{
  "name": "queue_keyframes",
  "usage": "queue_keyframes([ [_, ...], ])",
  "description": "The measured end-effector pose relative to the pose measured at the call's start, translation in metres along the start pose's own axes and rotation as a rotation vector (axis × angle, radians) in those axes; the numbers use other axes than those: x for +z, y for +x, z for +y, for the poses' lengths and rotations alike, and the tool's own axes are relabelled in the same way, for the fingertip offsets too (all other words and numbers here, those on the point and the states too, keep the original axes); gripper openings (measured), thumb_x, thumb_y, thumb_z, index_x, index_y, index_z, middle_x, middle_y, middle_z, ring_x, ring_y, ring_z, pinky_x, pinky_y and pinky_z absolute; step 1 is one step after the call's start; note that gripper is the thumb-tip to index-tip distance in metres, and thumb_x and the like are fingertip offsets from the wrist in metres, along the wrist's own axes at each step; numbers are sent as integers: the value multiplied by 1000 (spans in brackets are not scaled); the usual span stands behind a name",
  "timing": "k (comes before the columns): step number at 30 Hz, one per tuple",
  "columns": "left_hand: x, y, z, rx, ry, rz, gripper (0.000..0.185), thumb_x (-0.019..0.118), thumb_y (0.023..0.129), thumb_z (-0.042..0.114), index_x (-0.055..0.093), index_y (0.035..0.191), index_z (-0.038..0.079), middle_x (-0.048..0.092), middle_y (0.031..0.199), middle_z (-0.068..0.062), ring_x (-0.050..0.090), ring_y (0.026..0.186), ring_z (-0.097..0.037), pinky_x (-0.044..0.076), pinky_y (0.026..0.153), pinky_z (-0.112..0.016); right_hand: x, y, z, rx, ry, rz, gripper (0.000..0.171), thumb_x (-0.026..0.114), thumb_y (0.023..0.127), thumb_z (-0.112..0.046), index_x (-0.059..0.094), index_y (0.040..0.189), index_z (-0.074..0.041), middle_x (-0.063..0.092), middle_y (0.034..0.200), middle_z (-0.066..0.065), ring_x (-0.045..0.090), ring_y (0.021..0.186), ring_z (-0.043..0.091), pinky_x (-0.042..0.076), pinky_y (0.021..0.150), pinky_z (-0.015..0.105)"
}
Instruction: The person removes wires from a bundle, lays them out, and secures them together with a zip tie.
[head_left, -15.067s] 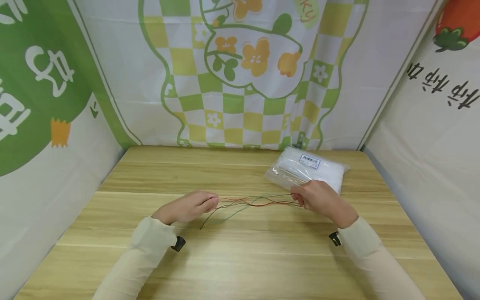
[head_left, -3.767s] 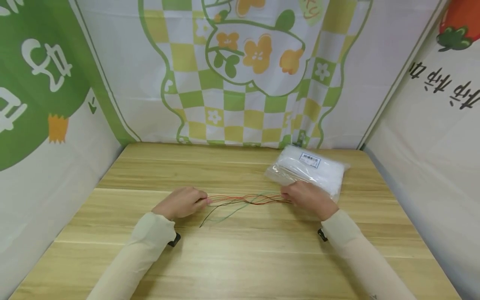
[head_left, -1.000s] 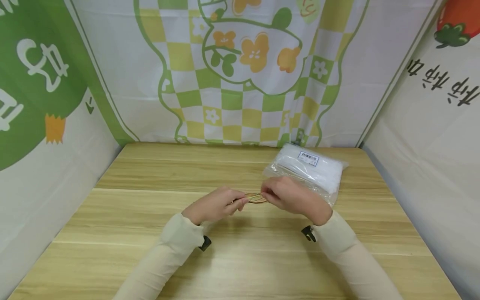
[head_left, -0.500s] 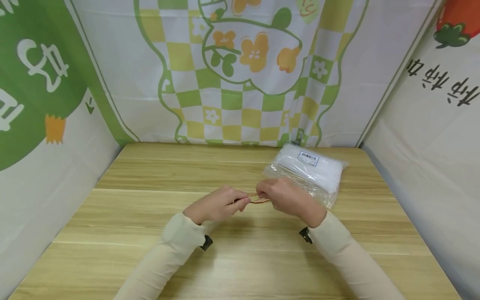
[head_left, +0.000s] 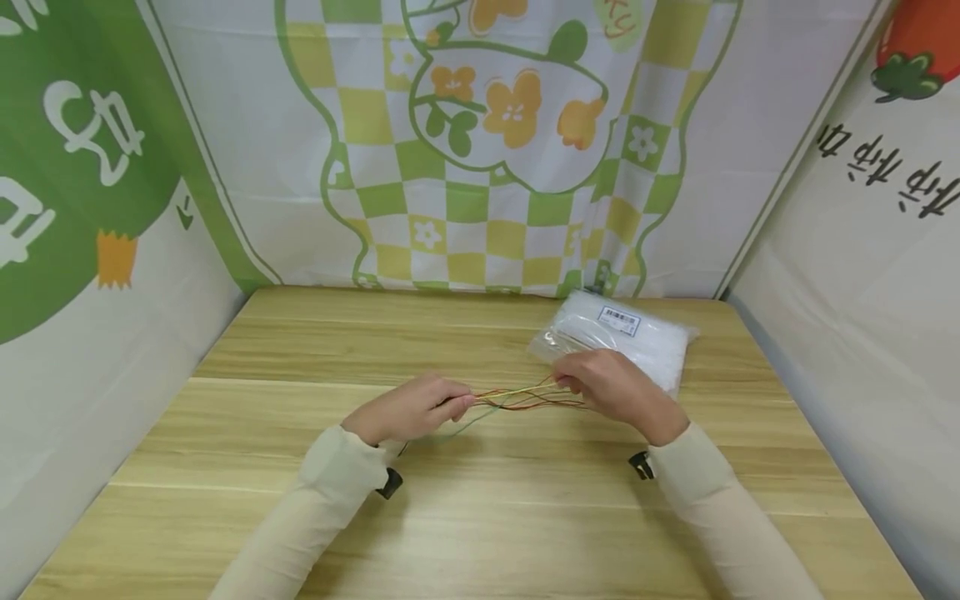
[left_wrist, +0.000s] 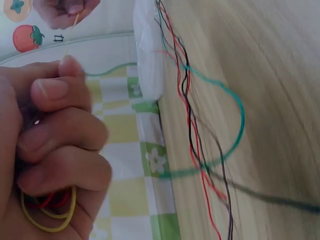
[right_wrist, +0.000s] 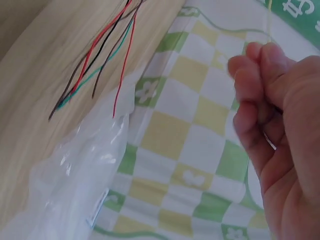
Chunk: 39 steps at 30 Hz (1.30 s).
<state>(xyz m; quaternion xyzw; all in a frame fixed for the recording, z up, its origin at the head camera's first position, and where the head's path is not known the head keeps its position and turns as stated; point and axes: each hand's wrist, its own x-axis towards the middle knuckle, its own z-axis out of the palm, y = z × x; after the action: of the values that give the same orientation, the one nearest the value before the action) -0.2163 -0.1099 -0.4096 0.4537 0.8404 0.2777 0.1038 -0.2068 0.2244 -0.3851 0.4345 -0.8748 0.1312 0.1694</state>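
A thin yellow wire (head_left: pixel 521 390) runs taut between the hands, just above the table. My left hand (head_left: pixel 411 410) pinches one end between thumb and forefinger. Its other fingers curl round a small yellow loop (left_wrist: pixel 48 229) with red wire inside it, as the left wrist view shows. My right hand (head_left: pixel 621 392) pinches the yellow wire farther right with thumb and fingertips. Under and behind this line lie several loose wires (left_wrist: pixel 189 115) in red, black, brown and green, crossing each other on the wood. A green wire (left_wrist: pixel 243 117) bows out to one side.
A clear plastic bag (head_left: pixel 592 333) with a white packed item and a barcode label lies at the back right, close behind my right hand. The wooden table (head_left: pixel 480 525) meets printed cloth walls (head_left: pixel 487 208) at the back and sides.
Half a second ago my hands were close together over the wires. Now the right hand has drawn right and the left hand slightly left, stretching the yellow wire; more loose wires show.
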Motion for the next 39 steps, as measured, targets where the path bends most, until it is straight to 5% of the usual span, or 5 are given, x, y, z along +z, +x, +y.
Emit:
queue_keyframes([
  [9,-3,-9,-9,6,46,-4,37,44,114,13,53,79,10,39,70,10,30,60,-1,38,68,-24,5,-9,2,20,36,-13,9,79,92,-2,75,91,-10,74,85,-3,67,77,6,59,71,28],
  [15,-4,-13,-13,-48,23,-4,37,42,116,18,63,87,6,53,74,2,37,63,-3,42,69,-25,5,-6,-7,-35,47,0,17,83,90,-10,70,82,-16,69,81,-9,62,74,1,56,68,24],
  [20,-10,-22,-15,-45,-55,12,34,43,116,25,68,97,10,50,75,7,38,64,-3,43,69,-26,0,-10,-4,-35,-21,36,21,83,89,-8,64,81,-14,66,75,-8,59,66,3,55,63,27],
  [29,-20,-42,-18,-61,-89,-5,36,42,116,25,68,95,10,47,67,10,41,57,-1,42,60,-23,-3,-26,20,48,-87,65,27,79,92,-5,61,78,-19,55,67,-12,45,60,-1,49,59,26],
  [39,-23,-52,-25,-82,-78,14,34,41,116,19,62,91,9,50,70,9,44,64,-2,44,69,-24,-8,-30,25,108,-107,69,29,78,93,-3,61,77,-19,53,62,-12,45,58,1,45,56,27],
])
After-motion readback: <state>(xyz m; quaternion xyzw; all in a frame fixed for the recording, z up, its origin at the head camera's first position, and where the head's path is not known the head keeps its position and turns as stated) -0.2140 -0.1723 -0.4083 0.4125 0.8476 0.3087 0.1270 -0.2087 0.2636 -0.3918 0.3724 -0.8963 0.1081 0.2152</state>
